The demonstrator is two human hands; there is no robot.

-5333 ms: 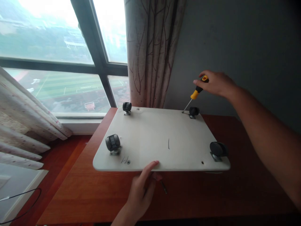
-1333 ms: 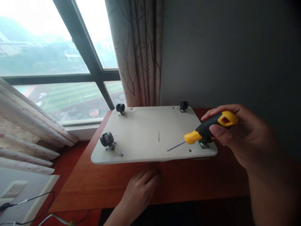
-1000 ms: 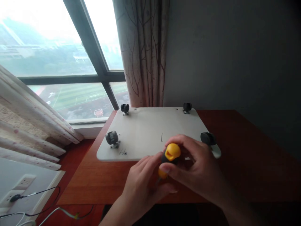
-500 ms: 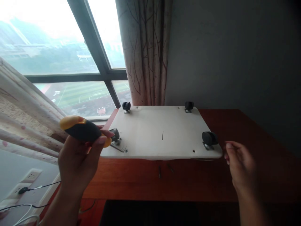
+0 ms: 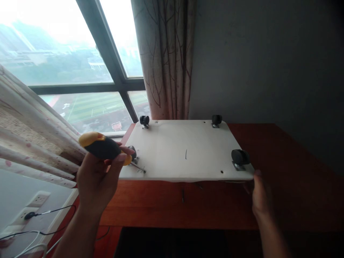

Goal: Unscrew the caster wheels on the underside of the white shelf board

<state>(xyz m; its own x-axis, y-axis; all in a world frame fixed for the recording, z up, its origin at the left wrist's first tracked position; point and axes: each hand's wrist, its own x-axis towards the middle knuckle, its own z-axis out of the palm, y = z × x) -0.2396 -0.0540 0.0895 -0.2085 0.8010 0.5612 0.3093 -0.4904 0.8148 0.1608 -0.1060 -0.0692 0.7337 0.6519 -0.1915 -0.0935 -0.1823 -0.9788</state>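
My left hand (image 5: pixel 98 179) is closed around the yellow-and-black handle of a screwdriver (image 5: pixel 100 147). Its shaft slants down to the right, and the tip meets a screw (image 5: pixel 144 171) near the front left corner of a white board (image 5: pixel 166 150). The board lies flat with black casters pointing up at its corners; the front left caster (image 5: pixel 132 152) is partly behind the screwdriver. At the front right corner my right hand (image 5: pixel 261 197) grips the board's edge, thumb on top and fingers mostly hidden below. Close to it stands the front right caster (image 5: pixel 240 157).
The board rests on a reddish-brown wooden table (image 5: pixel 150 208). A loose screw (image 5: pixel 183 196) lies before it, with another small dark piece (image 5: pixel 199 186) nearby. Curtains (image 5: pixel 169 71) and a window stand behind and left. Cables (image 5: pixel 51 211) run from wall sockets at lower left.
My right hand has moved left from beside the board and taken hold of its corner. The screwdriver in my left hand has shifted right, its tip now at the screw.
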